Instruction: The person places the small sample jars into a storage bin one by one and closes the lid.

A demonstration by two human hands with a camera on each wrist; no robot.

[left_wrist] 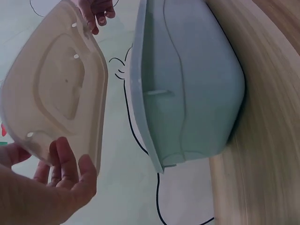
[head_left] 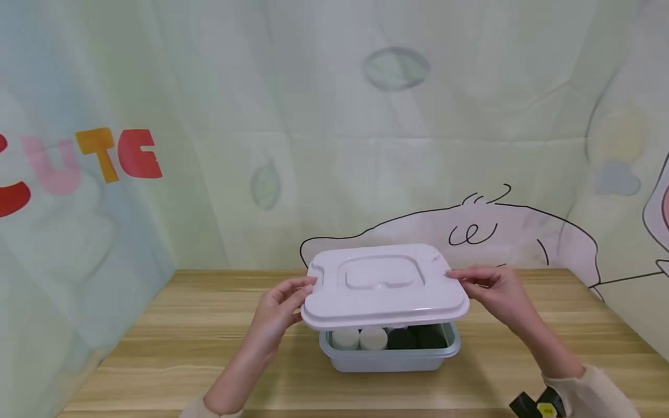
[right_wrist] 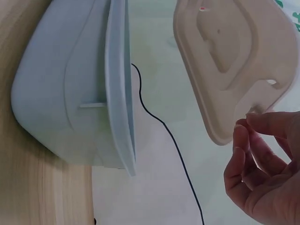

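A white plastic lid (head_left: 381, 299) with a raised rounded panel is held tilted above a pale blue-grey box (head_left: 389, 362). At its left end, my left hand (head_left: 282, 307) pinches the edge between thumb and fingers. My right hand (head_left: 496, 293) pinches the opposite end. Below the lid's near edge, white round-topped items (head_left: 373, 338) and black ones (head_left: 401, 339) show inside the box; the rest of its contents are hidden. Both wrist views show the lid's underside (left_wrist: 61, 89) apart from the box rim (right_wrist: 117, 93).
The box stands on a wood-grain table (head_left: 225, 325). Behind the table hangs a printed backdrop (head_left: 324, 145) with coloured letters and line drawings. A black object with a yellow label (head_left: 546, 410) sits by the right sleeve (head_left: 590, 395).
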